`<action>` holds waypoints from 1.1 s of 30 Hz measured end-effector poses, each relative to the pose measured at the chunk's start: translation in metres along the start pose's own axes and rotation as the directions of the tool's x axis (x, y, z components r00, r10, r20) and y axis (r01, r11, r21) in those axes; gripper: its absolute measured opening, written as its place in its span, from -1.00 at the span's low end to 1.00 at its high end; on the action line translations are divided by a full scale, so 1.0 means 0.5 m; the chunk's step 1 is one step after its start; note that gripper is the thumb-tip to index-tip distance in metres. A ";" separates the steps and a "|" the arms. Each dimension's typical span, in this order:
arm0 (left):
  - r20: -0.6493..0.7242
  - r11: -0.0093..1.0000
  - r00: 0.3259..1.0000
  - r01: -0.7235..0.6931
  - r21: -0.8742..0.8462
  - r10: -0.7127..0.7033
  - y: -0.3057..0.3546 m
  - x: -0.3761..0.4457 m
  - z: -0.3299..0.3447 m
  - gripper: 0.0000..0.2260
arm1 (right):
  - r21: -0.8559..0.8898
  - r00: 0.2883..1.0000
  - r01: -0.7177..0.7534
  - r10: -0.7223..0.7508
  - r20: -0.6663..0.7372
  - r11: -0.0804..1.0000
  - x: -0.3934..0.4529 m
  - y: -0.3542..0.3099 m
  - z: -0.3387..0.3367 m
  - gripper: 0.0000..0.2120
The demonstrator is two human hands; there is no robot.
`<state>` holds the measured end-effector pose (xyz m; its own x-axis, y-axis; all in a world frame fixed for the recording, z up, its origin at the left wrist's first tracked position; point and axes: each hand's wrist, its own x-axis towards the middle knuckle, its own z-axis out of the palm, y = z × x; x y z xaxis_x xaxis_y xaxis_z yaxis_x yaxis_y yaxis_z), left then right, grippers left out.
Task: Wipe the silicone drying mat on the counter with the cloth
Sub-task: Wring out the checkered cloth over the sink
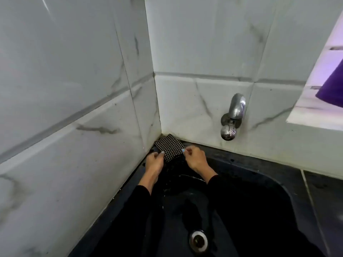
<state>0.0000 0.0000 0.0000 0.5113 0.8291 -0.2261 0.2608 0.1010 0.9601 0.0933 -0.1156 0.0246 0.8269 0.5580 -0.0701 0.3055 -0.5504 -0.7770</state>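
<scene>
Cloth (169, 148), checked black and white and folded into a small square, lies in the far corner of the counter where two marble-patterned tiled walls (74, 80) meet, just behind the rim of a black sink (278, 184); the left hand (154, 161) pinches its left edge and the right hand (194, 157) pinches its right edge, both arms in black sleeves reaching over the basin. A chrome tap (233, 115) juts from the back wall to the right, a metal drain (198, 239) sits in the sink floor, and purple fabric (332, 89) hangs at a bright window opening. No brand, label or writing is readable anywhere.
</scene>
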 end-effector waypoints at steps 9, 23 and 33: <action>-0.042 0.997 0.999 -0.006 0.078 0.010 -0.002 0.106 0.043 -0.63 | -0.006 0.995 -0.095 0.095 -0.041 0.995 0.129 0.003 0.077 -0.58; -0.126 0.998 0.991 0.053 0.020 -0.050 -0.017 0.137 0.062 -0.60 | 0.102 0.941 -0.338 0.336 0.037 0.936 0.206 -0.022 0.112 -0.67; 0.045 0.868 0.946 0.312 -0.385 -0.320 0.034 -0.014 0.065 -0.61 | 0.516 0.941 -0.337 0.265 0.210 0.788 0.068 -0.053 0.005 -0.79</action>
<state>0.0274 -0.0217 0.0124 0.4376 0.7273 -0.5287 0.0706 0.5584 0.8266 0.1124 -0.0806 0.0413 0.7603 0.5094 -0.4031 -0.2815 -0.3009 -0.9112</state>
